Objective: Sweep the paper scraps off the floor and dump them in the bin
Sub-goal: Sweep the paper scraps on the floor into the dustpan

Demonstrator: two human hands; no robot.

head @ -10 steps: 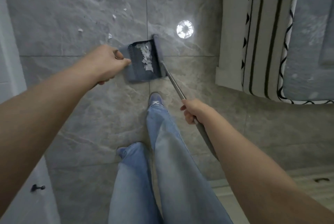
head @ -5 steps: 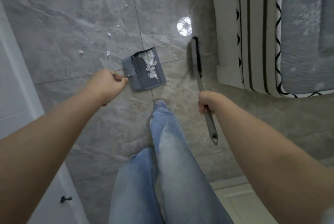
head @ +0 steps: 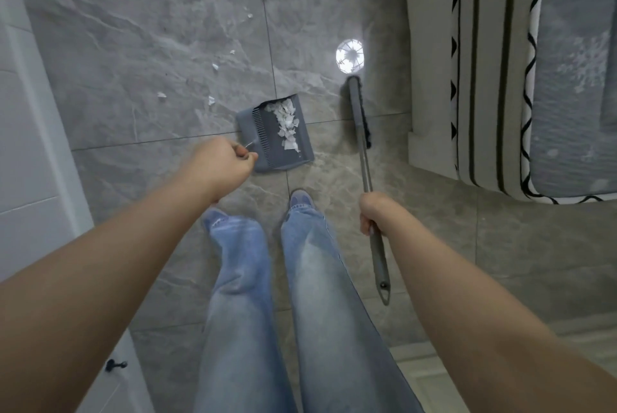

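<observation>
A grey plastic dustpan (head: pixel 277 135) is seen lying on the grey marble-patterned tiled floor (head: pixel 150 45), just ahead of the person's feet. A heap of white paper scraps (head: pixel 286 120) is contained in the pan, spread along its right-hand half beside a row of comb-like teeth. The left hand (head: pixel 220 169) is closed in a fist around the thin handle at the near left corner of the dustpan; only a short bright piece of that handle is visible beyond the fingers.

The right hand (head: pixel 375 214) is wrapped around the grey metal shaft of a long-handled broom (head: pixel 364 159). The dark brush head is positioned on the floor to the right of the dustpan, apart from it, near the edge of a cream rug with black stripes and zigzag trim (head: pixel 467 62). The grip end of the shaft projects back past the hand.

Loose white paper scraps (head: pixel 215 66) are noted on the tiles beyond and to the left of the dustpan, scattered toward the top of the view. A bright round light reflection (head: pixel 349 55) is recorded on the floor above the brush head. Blue jeans (head: pixel 267 296) and a white cabinet with a dark knob (head: pixel 33 145) are also in view.
</observation>
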